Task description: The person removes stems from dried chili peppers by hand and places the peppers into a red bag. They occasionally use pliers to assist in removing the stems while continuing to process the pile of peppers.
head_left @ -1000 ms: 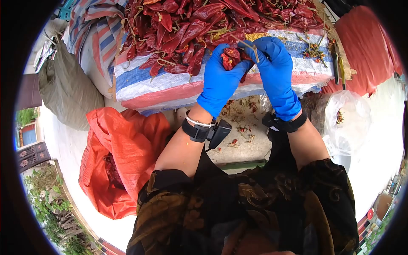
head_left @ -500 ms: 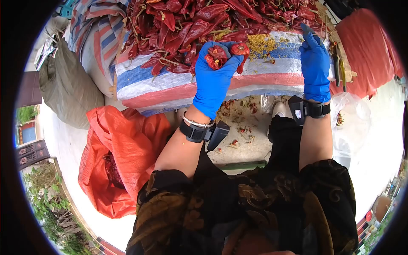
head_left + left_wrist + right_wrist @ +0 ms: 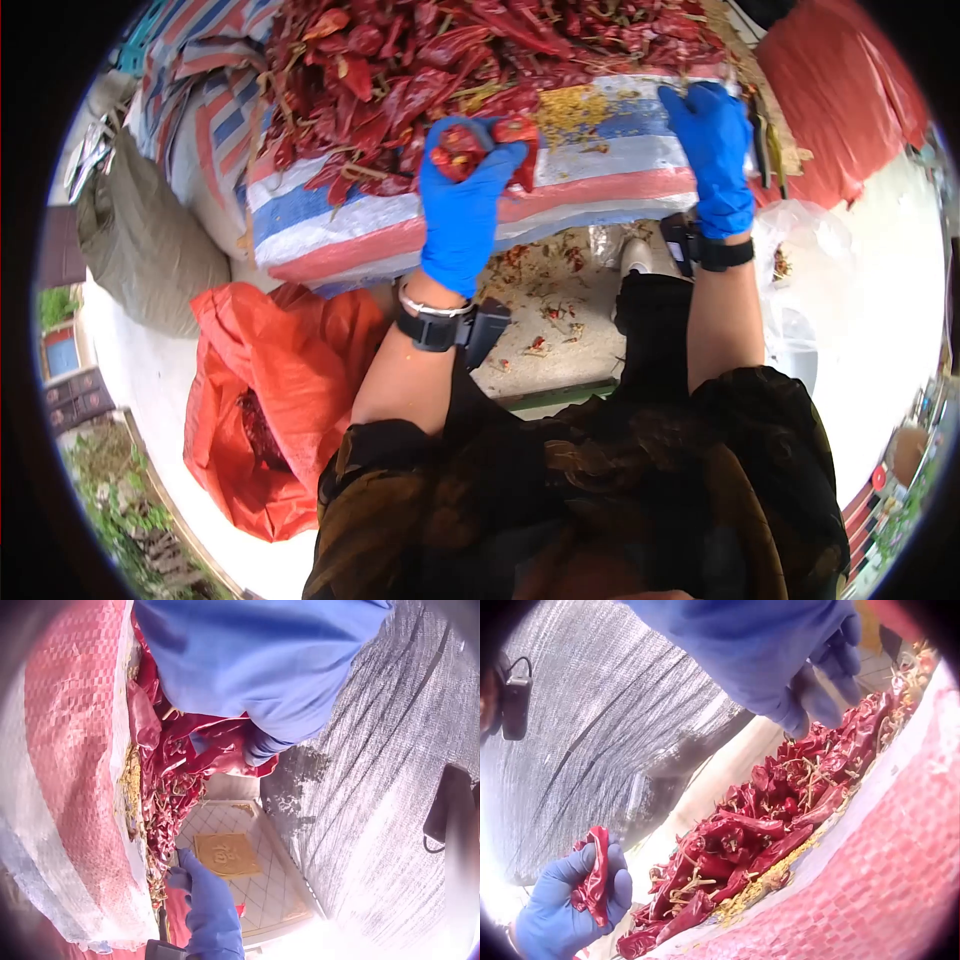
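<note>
My blue-gloved left hand [image 3: 465,205] grips dried red chili peppers [image 3: 458,152] over the front of the heap, their cut-looking open tops facing up. One long chili [image 3: 598,877] sticks out of its fingers in the right wrist view. My right hand [image 3: 712,150], also in a blue glove, hovers by the right end of the heap, near some loose stems. Its fingers [image 3: 821,701] hang loosely bent in the right wrist view, with nothing showing between them. The large heap of dried chilies [image 3: 420,60] lies on a striped woven sack [image 3: 600,185].
Yellow seeds [image 3: 575,112] are scattered on the sack. A red bag [image 3: 290,370] with chilies inside stands open at left, beside a grey-green sack [image 3: 150,240]. At right are a red sack [image 3: 840,90], a clear plastic bag [image 3: 810,240] and a dark-handled tool [image 3: 762,150]. Scraps litter the floor [image 3: 540,365].
My right hand has left the left hand and moved right to the heap's end; the stem it pinched is out of sight. The left hand keeps its chilies. The whole view has shifted slightly.
</note>
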Available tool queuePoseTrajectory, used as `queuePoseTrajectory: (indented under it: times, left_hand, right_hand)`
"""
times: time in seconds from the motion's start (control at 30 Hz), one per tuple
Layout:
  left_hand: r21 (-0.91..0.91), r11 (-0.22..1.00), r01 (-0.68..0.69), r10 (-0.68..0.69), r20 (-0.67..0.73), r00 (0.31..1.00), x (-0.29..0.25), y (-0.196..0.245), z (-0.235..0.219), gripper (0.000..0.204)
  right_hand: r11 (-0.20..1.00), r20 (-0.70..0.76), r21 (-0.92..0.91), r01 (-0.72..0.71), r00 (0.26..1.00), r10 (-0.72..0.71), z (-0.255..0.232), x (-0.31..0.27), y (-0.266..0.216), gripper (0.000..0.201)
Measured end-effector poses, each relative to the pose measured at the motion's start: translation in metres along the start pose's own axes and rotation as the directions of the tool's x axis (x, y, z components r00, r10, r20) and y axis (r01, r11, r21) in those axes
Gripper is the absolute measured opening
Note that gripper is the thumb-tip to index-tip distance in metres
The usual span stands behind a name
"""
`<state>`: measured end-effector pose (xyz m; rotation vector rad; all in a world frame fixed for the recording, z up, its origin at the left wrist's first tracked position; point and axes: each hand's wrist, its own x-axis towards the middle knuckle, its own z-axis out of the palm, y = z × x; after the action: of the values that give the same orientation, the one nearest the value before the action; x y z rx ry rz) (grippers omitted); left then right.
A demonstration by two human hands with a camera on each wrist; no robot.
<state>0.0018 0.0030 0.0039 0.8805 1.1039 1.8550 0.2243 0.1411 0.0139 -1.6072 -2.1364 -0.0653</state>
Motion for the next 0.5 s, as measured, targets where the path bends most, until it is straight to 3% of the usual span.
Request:
queuePoseTrajectory:
  times: [0.03, 0.07, 0.13, 0.2, 0.33, 0.4, 0.5]
  left_hand:
    - [0.0, 0.997, 0.073, -0.073, -0.01, 0.997, 0.0, 0.003, -0.002, 0.022]
    - [-0.071, 0.995, 0.07, -0.068, 0.032, 0.997, 0.004, -0.004, -0.007, 0.017]
    - [-0.148, 0.985, 0.094, -0.077, 0.117, 0.99, 0.006, -0.005, -0.011, 0.015]
    - [-0.321, 0.929, 0.184, -0.206, -0.037, 0.978, 0.002, 0.003, -0.006, 0.017]
    - [-0.382, 0.883, 0.273, -0.277, 0.046, 0.96, 0.003, 0.008, -0.008, 0.024]
    - [-0.499, 0.794, 0.348, -0.322, 0.14, 0.936, 0.007, 0.007, -0.014, 0.03]
    - [-0.573, 0.717, 0.397, -0.361, 0.181, 0.915, 0.005, 0.003, -0.018, 0.037]
  right_hand:
    - [0.991, -0.189, 0.064, 0.116, 0.977, -0.102, 0.011, -0.002, 0.003, 0.025]
    - [0.964, -0.375, 0.096, 0.247, 0.906, -0.195, 0.021, -0.002, 0.003, 0.025]
    - [0.967, -0.425, 0.089, 0.24, 0.887, -0.181, 0.026, -0.001, 0.0, 0.031]
    - [0.985, -0.352, 0.119, 0.128, 0.933, -0.078, 0.014, -0.003, -0.005, 0.035]
    - [0.991, -0.401, 0.116, 0.07, 0.916, -0.018, 0.006, 0.0, 0.01, 0.035]
    - [0.996, -0.407, 0.069, 0.051, 0.913, -0.018, -0.004, -0.001, 0.022, 0.037]
    - [0.98, -0.398, -0.168, -0.105, 0.917, 0.031, -0.006, -0.003, 0.066, 0.042]
